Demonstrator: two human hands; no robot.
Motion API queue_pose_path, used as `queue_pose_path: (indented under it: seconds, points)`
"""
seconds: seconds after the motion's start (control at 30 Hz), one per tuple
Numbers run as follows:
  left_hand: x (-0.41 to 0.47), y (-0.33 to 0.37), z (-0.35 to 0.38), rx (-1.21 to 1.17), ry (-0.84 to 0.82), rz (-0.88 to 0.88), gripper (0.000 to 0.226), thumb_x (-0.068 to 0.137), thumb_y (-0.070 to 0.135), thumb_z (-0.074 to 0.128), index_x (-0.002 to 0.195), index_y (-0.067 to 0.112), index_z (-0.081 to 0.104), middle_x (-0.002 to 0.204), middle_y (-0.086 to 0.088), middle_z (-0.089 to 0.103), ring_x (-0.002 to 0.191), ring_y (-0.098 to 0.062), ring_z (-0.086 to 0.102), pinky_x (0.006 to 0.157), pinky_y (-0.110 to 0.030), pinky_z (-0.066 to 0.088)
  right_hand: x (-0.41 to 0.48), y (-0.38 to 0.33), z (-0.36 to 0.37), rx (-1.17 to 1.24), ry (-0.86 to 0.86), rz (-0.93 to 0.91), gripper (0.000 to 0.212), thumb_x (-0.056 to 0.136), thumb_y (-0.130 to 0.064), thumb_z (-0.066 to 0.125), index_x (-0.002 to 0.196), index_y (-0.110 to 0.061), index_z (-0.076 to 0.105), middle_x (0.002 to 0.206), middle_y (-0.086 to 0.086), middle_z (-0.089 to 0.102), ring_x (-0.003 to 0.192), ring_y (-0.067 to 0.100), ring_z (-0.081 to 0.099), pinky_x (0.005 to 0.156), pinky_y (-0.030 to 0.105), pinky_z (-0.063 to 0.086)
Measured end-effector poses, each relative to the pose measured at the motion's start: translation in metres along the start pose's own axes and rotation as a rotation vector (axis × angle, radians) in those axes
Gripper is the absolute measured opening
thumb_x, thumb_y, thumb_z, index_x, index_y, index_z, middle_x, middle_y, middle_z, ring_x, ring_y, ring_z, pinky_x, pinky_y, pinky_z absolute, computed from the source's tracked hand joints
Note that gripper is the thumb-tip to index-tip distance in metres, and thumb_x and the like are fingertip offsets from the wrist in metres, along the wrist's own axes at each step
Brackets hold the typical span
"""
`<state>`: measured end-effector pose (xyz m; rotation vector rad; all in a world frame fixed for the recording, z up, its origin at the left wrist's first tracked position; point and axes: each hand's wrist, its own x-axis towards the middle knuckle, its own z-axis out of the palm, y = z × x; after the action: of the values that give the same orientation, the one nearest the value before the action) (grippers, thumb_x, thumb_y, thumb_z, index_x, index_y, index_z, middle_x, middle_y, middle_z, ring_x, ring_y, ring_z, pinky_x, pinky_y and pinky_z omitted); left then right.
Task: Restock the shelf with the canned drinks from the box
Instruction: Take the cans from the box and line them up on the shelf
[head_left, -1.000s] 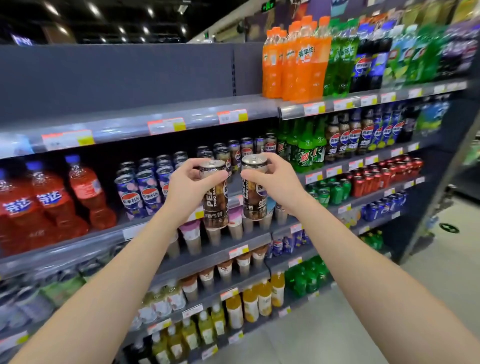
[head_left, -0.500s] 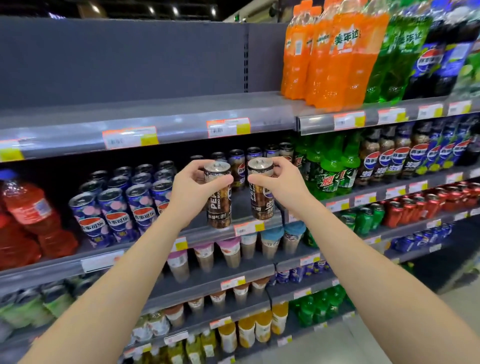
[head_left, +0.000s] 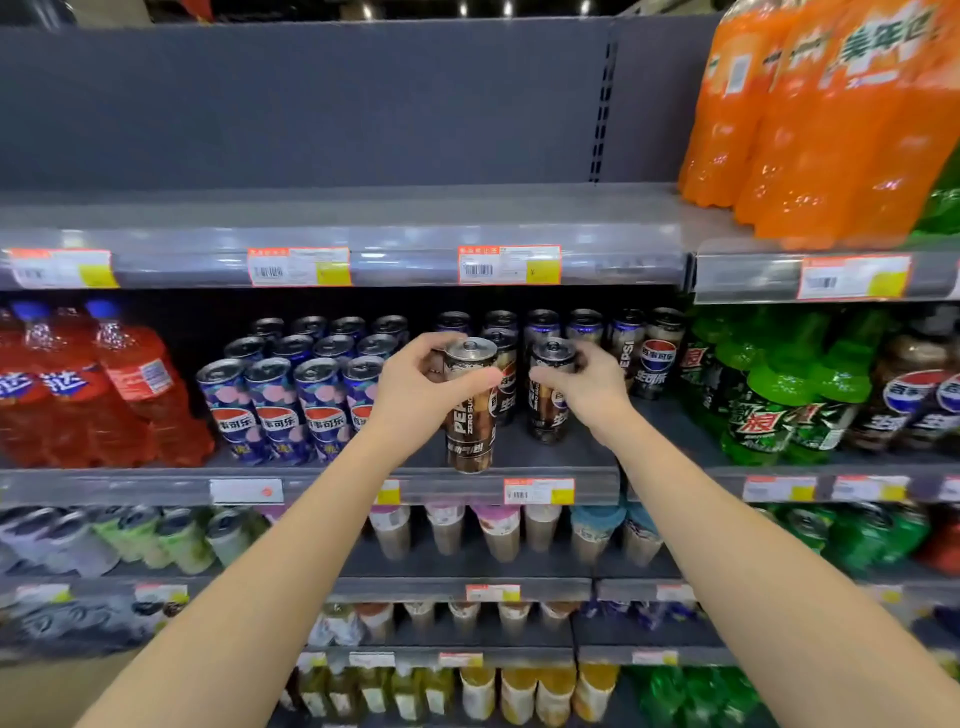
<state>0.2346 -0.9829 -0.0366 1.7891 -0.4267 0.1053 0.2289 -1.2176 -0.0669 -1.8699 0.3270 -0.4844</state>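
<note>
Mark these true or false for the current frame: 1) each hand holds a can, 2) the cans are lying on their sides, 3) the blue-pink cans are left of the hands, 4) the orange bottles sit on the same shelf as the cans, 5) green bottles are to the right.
1) True: the left hand grips one brown can, the right hand another brown can.
2) False: both are upright.
3) True: the blue-pink cans stand left of them.
4) False: the orange bottles stand one shelf up.
5) True: the green bottles are to the right.
</note>
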Motion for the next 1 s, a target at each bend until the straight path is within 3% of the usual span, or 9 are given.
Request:
queue_pose_path:
  seconds: [0.03,0.07,0.13,0.2,0.33,0.47,0.63,0.8,1.0]
  points:
    - [0.0,0.002,0.002,-0.009,0.0,-0.003,0.061,0.061,0.058,0.093,0.115,0.042,0.07,0.111,0.003,0.073,0.101,-0.017,0.07,0.091,-0.032,0.058,0.007,0.002,0.001,-0.015,-0.007,0.005,0.064,0.077,-0.023,0.088,0.133,-0.013,0.06,0.111,0.0,0.067,0.094,0.015,0.063,0.064,0.01,0.05]
    - [0.0,0.003,0.005,-0.023,-0.001,-0.004,0.058,0.064,0.052,0.094,0.115,0.041,0.07,0.111,0.004,0.074,0.102,-0.016,0.07,0.091,-0.03,0.057,0.012,0.004,0.002,-0.034,-0.013,0.0,0.066,0.076,-0.024,0.089,0.135,-0.012,0.059,0.114,0.0,0.066,0.098,0.017,0.063,0.069,0.014,0.049]
    - [0.001,0.005,0.008,-0.033,-0.001,-0.004,0.051,0.07,0.04,0.095,0.115,0.038,0.07,0.109,0.009,0.075,0.101,-0.012,0.072,0.089,-0.024,0.057,0.021,0.008,0.005,-0.064,-0.021,-0.011,0.068,0.074,-0.028,0.09,0.134,-0.012,0.06,0.123,0.003,0.067,0.109,0.021,0.064,0.088,0.031,0.053]
    - [0.002,0.007,0.011,-0.027,-0.001,0.002,0.05,0.071,0.037,0.094,0.115,0.036,0.07,0.109,0.012,0.075,0.098,-0.007,0.072,0.086,-0.02,0.056,0.026,0.012,0.008,-0.078,-0.025,-0.014,0.066,0.073,-0.032,0.09,0.131,-0.014,0.063,0.123,0.006,0.068,0.11,0.024,0.065,0.096,0.039,0.053]
    - [0.001,0.008,0.015,-0.027,0.003,0.011,0.049,0.074,0.03,0.093,0.117,0.032,0.07,0.108,0.013,0.074,0.091,0.003,0.069,0.077,-0.011,0.051,0.031,0.013,0.01,-0.094,-0.031,-0.06,0.059,0.075,-0.033,0.088,0.127,-0.017,0.065,0.117,0.003,0.069,0.108,0.022,0.065,0.094,0.035,0.053]
    - [0.001,0.001,0.018,-0.014,0.004,0.017,0.052,0.072,0.034,0.094,0.119,0.034,0.07,0.11,0.012,0.074,0.096,-0.001,0.07,0.079,-0.013,0.052,0.03,0.014,0.012,-0.111,0.013,-0.1,0.049,0.078,-0.031,0.086,0.122,-0.015,0.068,0.116,0.004,0.071,0.106,0.021,0.064,0.091,0.032,0.05]
    - [0.001,-0.003,0.018,-0.015,0.003,0.018,0.051,0.072,0.035,0.094,0.117,0.035,0.07,0.11,0.012,0.075,0.097,-0.001,0.07,0.078,-0.01,0.051,0.03,0.018,0.018,-0.143,0.047,-0.109,0.05,0.077,-0.038,0.085,0.12,-0.019,0.068,0.113,0.002,0.072,0.107,0.023,0.065,0.094,0.037,0.053]
    - [0.001,0.001,0.021,-0.032,-0.018,0.031,0.048,0.076,0.025,0.092,0.118,0.028,0.07,0.107,0.015,0.073,0.093,0.009,0.068,0.076,-0.007,0.05,0.031,0.015,0.015,-0.143,0.052,-0.098,0.052,0.078,-0.036,0.085,0.123,-0.015,0.066,0.116,0.004,0.072,0.11,0.024,0.065,0.093,0.033,0.051]
    - [0.005,0.003,0.032,-0.032,-0.016,0.039,0.049,0.072,0.034,0.094,0.115,0.033,0.071,0.107,0.011,0.075,0.093,0.0,0.07,0.076,-0.012,0.052,0.027,0.013,0.008,-0.181,0.057,0.015,0.081,0.067,-0.046,0.091,0.131,-0.01,0.057,0.123,0.008,0.066,0.114,0.026,0.063,0.096,0.037,0.052]
